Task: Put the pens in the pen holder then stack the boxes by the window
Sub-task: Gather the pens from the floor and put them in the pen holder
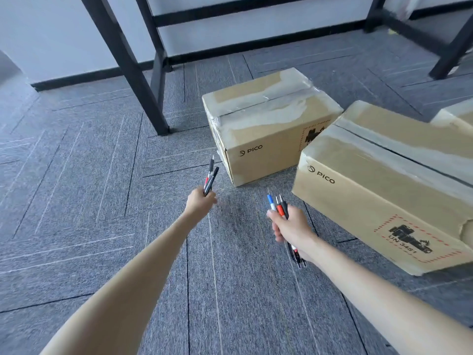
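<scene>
My left hand point(199, 203) is closed around two pens point(210, 178), one black and one with red, which point up and away from me. My right hand point(291, 228) grips a bundle of three pens point(278, 206) with blue, red and dark tips sticking up; their back ends poke out below my wrist. Two taped brown PICO cardboard boxes stand on the carpet: one point(266, 131) ahead of my hands, a nearer one point(389, 185) to the right. The corner of a third box point(455, 116) shows at the right edge. No pen holder is in view.
Grey carpet tiles point(102, 201) cover the floor. Black metal table legs point(143, 80) rise to the left of the far box, and more black legs point(450, 55) stand at the upper right. A white wall with a dark skirting runs along the back.
</scene>
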